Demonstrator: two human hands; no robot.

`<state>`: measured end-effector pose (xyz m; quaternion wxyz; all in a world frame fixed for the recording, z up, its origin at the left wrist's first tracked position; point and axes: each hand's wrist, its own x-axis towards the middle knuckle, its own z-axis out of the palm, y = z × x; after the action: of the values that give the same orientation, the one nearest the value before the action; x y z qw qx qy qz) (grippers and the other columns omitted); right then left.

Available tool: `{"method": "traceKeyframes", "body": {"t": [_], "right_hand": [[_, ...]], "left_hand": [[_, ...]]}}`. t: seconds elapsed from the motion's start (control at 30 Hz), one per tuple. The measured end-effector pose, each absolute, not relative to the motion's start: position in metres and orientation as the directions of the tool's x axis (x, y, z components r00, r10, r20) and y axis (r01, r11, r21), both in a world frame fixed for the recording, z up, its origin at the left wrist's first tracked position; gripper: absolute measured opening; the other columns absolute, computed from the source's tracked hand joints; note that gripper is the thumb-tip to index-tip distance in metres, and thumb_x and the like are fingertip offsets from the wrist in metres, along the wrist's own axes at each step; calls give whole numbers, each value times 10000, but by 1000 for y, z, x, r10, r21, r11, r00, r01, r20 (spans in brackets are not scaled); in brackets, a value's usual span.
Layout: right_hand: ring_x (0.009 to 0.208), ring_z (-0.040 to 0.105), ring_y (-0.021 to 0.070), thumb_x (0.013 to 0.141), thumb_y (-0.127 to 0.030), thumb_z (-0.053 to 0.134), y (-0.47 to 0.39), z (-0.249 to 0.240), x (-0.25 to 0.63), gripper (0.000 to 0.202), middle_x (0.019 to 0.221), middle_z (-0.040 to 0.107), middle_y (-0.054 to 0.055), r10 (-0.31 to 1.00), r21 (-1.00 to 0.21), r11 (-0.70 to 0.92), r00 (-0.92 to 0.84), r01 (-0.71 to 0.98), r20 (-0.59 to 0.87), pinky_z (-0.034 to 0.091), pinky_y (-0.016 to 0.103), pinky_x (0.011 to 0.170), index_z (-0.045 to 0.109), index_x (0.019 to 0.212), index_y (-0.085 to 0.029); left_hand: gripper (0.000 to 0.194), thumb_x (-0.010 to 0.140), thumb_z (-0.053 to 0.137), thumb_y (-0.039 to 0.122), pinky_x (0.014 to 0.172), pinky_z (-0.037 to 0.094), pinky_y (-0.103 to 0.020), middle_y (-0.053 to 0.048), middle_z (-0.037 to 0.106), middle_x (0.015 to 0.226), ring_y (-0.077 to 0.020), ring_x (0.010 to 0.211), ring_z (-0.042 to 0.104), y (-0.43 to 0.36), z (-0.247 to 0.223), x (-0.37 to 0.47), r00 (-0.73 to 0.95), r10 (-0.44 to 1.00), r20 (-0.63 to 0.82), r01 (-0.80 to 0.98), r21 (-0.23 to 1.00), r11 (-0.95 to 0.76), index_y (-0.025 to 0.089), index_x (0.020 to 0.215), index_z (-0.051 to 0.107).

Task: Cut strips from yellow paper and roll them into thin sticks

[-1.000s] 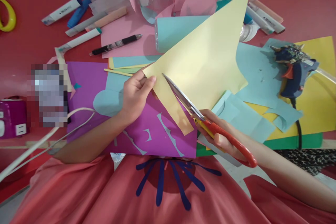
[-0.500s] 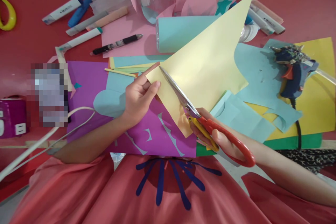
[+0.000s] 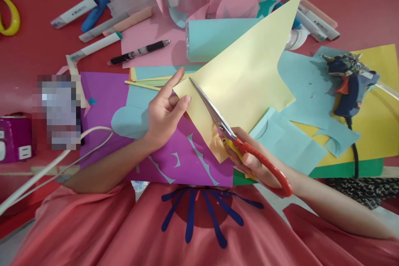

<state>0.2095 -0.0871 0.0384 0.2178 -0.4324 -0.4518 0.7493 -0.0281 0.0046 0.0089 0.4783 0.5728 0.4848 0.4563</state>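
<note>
My left hand [image 3: 166, 110] pinches the left corner of a pale yellow paper sheet [image 3: 246, 79], thumb on top and index finger stretched out past the edge. Red and yellow scissors [image 3: 218, 120] are in my right hand [image 3: 249, 160], its fingers through and around the handles. Their blades lie across the left part of the sheet, tips pointing up and left near my left thumb. The sheet rises to a point at the upper right. Below it lies purple paper [image 3: 168, 153] with light blue scraps on it.
A glue gun [image 3: 350, 91] rests on blue and yellow paper at the right. Behind the sheet is a bottle wrapped in blue paper [image 3: 218, 39]. A black pen [image 3: 140, 52] and several markers lie upper left. A white cable [image 3: 65, 153] crosses the left side.
The scissor handles have come closer together and the red one has moved left. My left index finger has lifted away from the paper's edge.
</note>
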Motion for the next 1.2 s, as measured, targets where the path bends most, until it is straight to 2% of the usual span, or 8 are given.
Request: {"method": "traceKeyframes", "body": {"t": [0.3, 0.6, 0.7, 0.77, 0.83, 0.9, 1.03, 1.2], "right_hand": [[488, 288, 61, 880, -769, 517, -87, 37, 209, 613, 749, 440, -70, 723, -858, -513, -532, 14, -440, 262, 208, 410, 474, 1222, -262], [503, 343, 84, 850, -816, 501, -77, 48, 213, 654, 680, 393, -78, 736, -875, -463, -487, 144, -469, 286, 224, 437, 501, 1168, -244], [546, 431, 114, 898, -753, 498, -66, 64, 225, 588, 702, 471, -47, 766, -889, -332, -459, 316, -450, 354, 246, 485, 515, 1186, -241], [522, 449, 129, 919, -692, 512, -56, 73, 237, 535, 693, 527, -24, 793, -823, -201, -405, 532, -455, 372, 265, 489, 541, 1188, -231], [509, 476, 151, 927, -631, 515, -49, 77, 248, 482, 670, 562, -1, 855, -676, -64, -309, 734, -417, 365, 279, 488, 583, 1175, -223], [563, 555, 193, 929, -573, 481, -43, 75, 258, 447, 713, 619, 48, 915, -518, 58, -253, 853, -315, 377, 293, 507, 617, 1159, -215], [686, 667, 257, 900, -433, 481, -38, 59, 273, 373, 867, 732, 131, 945, -306, 130, -211, 943, -248, 435, 315, 541, 642, 1151, -209], [779, 720, 290, 878, -357, 547, -37, 45, 280, 346, 1016, 781, 151, 943, -273, 137, -210, 952, -259, 517, 344, 610, 654, 1176, -218]], "left_hand": [[586, 829, 739, 545, 416, 232, -257, 98, 345, 450, -86, 426, 216, 3, 12, -27, 52, 999, -14, 105, 994, 8, 259, 1331, 644], [594, 822, 750, 479, 427, 278, -239, 71, 500, 542, -67, 423, 280, 6, 9, -30, 33, 999, -12, 98, 995, 9, 255, 1353, 604], [565, 831, 727, 485, 445, 310, -222, 47, 579, 644, -49, 432, 335, 9, 6, -29, 19, 1000, 18, 90, 996, -20, 248, 1326, 595], [541, 839, 715, 498, 455, 329, -218, 44, 575, 653, -52, 442, 376, 11, 4, -30, 19, 999, 31, 84, 996, -32, 237, 1296, 593], [521, 842, 715, 520, 457, 326, -220, 62, 515, 597, -64, 440, 387, 12, 4, -30, 27, 999, 27, 85, 996, -29, 239, 1265, 599], [509, 834, 727, 548, 455, 305, -227, 85, 427, 534, -73, 428, 359, 12, 5, -30, 33, 999, 22, 83, 996, -25, 253, 1233, 613], [454, 811, 752, 567, 454, 248, -251, 106, 303, 480, -79, 423, 270, 12, 9, -28, 43, 999, 19, 74, 997, -22, 265, 1136, 652], [366, 829, 733, 531, 444, 214, -281, 108, 260, 476, -92, 427, 211, 19, 2, -34, -38, 997, 65, 33, 997, -64, 293, 1094, 650]]}}
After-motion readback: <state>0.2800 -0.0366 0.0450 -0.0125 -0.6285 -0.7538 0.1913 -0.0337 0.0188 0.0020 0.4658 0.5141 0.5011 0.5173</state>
